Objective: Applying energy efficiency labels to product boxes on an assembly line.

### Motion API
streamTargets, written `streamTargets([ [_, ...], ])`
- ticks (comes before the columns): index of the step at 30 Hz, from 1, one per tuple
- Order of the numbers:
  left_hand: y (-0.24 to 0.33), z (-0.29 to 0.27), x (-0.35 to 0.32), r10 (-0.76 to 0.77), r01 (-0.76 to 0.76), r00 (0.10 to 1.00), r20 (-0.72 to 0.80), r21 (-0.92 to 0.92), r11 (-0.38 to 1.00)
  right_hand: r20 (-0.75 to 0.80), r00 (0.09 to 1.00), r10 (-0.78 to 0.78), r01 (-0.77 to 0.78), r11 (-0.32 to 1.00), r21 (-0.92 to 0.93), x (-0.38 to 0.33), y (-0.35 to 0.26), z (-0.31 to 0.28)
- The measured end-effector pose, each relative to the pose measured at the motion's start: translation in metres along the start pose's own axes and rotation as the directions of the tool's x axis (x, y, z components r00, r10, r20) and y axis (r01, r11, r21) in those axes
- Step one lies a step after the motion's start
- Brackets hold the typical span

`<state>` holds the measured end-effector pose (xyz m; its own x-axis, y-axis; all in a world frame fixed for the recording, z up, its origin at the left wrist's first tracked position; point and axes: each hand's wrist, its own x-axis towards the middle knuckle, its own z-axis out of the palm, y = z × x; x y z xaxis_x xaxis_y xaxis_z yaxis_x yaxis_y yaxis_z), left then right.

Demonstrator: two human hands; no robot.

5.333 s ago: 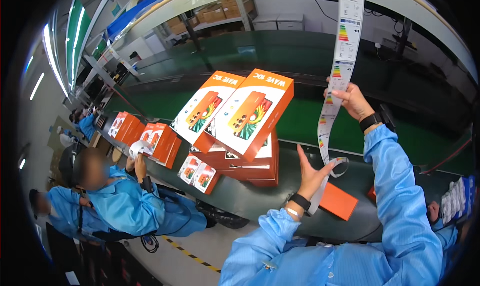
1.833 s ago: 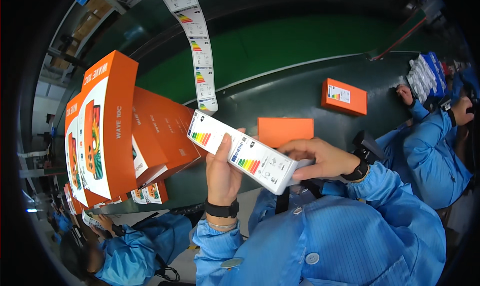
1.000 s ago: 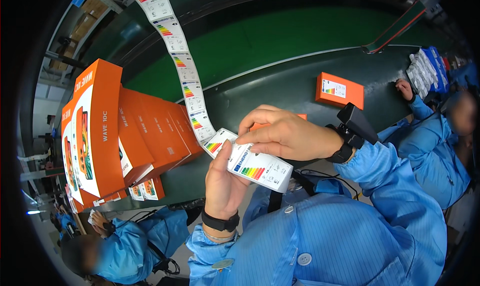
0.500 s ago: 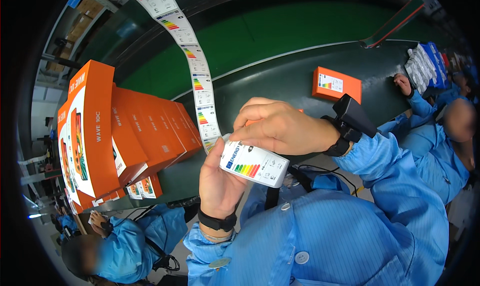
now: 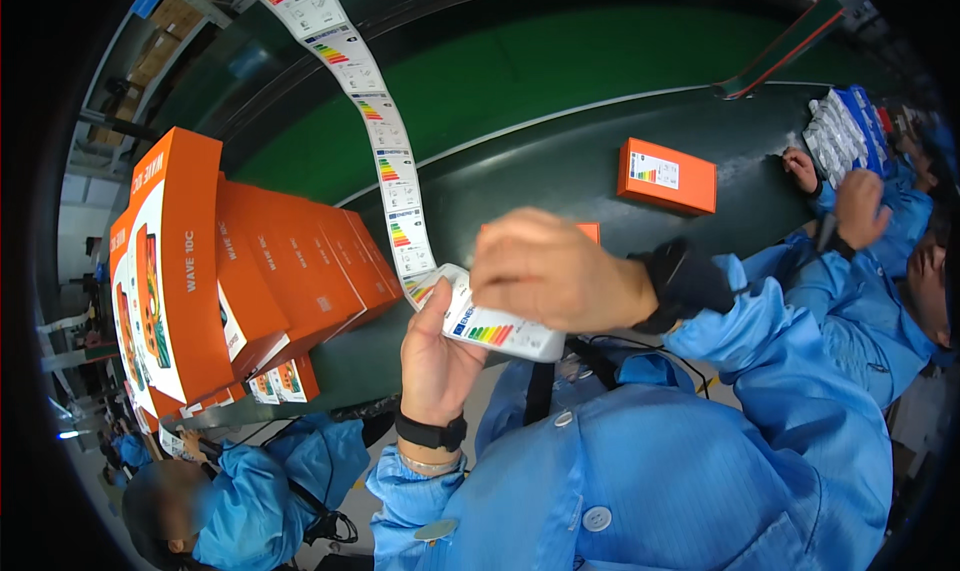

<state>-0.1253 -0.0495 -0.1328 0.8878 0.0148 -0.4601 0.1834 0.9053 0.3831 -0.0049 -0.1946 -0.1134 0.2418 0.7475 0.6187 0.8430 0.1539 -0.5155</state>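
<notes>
My left hand (image 5: pixel 437 366) is closed around a flattened white roll of energy labels (image 5: pixel 490 332), its thumb lying along the upper left edge. A coloured-bar label faces up on it. From the roll, a long label strip (image 5: pixel 397 176) runs up and away to the far left. Over the top of the roll is my right hand (image 5: pixel 560 271), its fingers bent down and blurred by motion. Its fingertips cover part of the label, and whether they pinch anything is hidden. Behind this hand an orange box (image 5: pixel 590 233) shows only in part.
Stacked orange phone boxes (image 5: pixel 270 261) stand on the left of the dark green bench (image 5: pixel 520 171). One labelled orange box (image 5: pixel 690 179) lies farther right. Beyond is a green conveyor belt (image 5: pixel 560 61). Co-workers in blue sit at both sides, one with a raised hand (image 5: pixel 858 209).
My right hand has risen slightly and shifted over the label face, now blurred. The roll has tilted flatter in my left hand. At the right a co-worker's hand has come up.
</notes>
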Motion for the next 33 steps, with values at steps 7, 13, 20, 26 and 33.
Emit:
streamTargets([
  [7, -0.015, -0.097, 0.046, 0.063, 0.0, 0.973, -0.221, 0.275, 0.961, -0.059, 0.997, 0.055, -0.04, 0.971, 0.235, -0.059, -0.029, 0.011],
  [13, -0.03, -0.205, 0.029, 0.361, 0.133, 0.677, -0.642, 0.588, 0.798, -0.023, 0.929, 0.369, -0.356, 0.911, 0.206, -0.099, -0.019, 0.026],
  [20, -0.055, -0.089, -0.001, 0.408, -0.188, 0.886, 0.221, 0.975, -0.118, 0.225, 0.86, 0.458, -0.475, 0.88, 0.025, -0.116, 0.005, 0.051],
  [26, -0.046, -0.085, 0.002, 0.165, -0.268, 0.948, 0.273, 0.962, -0.053, 0.242, 0.856, 0.457, -0.479, 0.877, 0.041, -0.115, -0.003, 0.076],
  [33, -0.051, -0.095, 0.003, 0.166, -0.198, 0.966, 0.196, 0.98, -0.006, 0.213, 0.78, 0.588, -0.614, 0.785, 0.085, -0.124, -0.007, 0.09],
])
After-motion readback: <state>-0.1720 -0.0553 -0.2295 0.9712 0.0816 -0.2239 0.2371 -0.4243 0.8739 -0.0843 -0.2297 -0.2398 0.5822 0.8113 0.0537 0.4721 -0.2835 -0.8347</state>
